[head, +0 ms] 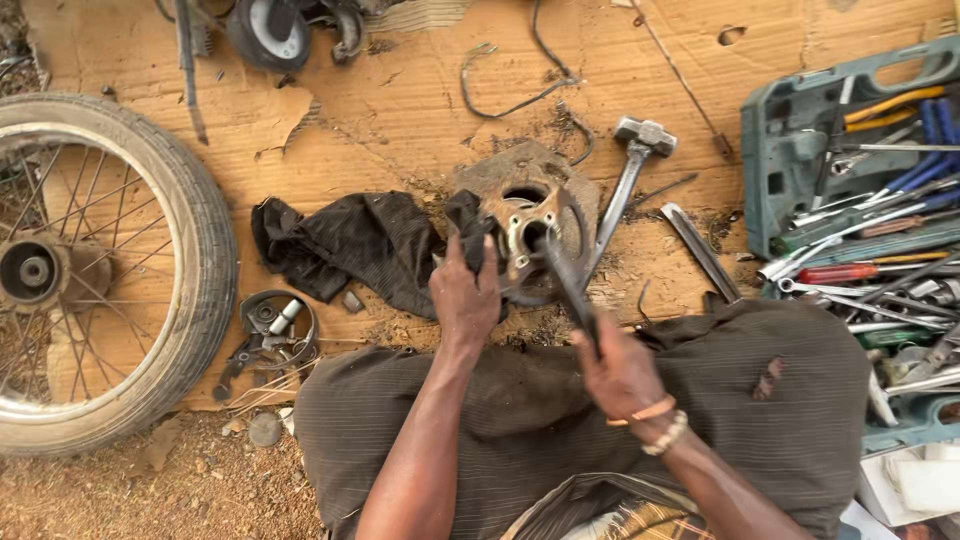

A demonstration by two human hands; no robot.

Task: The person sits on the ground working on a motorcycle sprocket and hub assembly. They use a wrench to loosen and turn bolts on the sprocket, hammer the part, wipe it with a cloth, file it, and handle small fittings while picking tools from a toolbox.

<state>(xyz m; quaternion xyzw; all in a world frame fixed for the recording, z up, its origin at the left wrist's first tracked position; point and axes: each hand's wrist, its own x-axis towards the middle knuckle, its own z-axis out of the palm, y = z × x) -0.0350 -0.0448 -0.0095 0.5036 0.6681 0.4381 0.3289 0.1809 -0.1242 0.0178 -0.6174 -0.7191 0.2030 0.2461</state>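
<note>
The person sits on the ground with a sheet of brown cardboard [400, 110] spread out in front of the knees. Near the middle of the cardboard lies a rusty, greasy wheel hub [528, 225] with a round plate, its open centre facing up.

The left hand [465, 298] rests on the near left side of the hub, its grip closed on a dark rag [350, 245] that trails off to the left across the cardboard. The fingers press the rag against the hub's edge.

The right hand [622, 375], with bracelets at the wrist, has its grip wrapped tight around the lower end of a dark metal bar [565, 275]. The bar slants up and to the left, and its far tip sits in or at the hub's centre opening; which of the two cannot be told.

Just beside the hub on its right lies a hammer [628, 175] with a metal handle, head pointing to the far edge of the cardboard. Further right lies a flat metal strip [700, 250].

At the cardboard's left edge lies a spoked motorcycle wheel [95, 270] with its tyre on. Between that wheel and the person's left knee sits a small ring-shaped part [275, 330] with loose bits in it. At the right edge stands an open green tool case [790, 150] full of screwdrivers and spanners. A bent wire [510, 85] lies toward the far edge.
</note>
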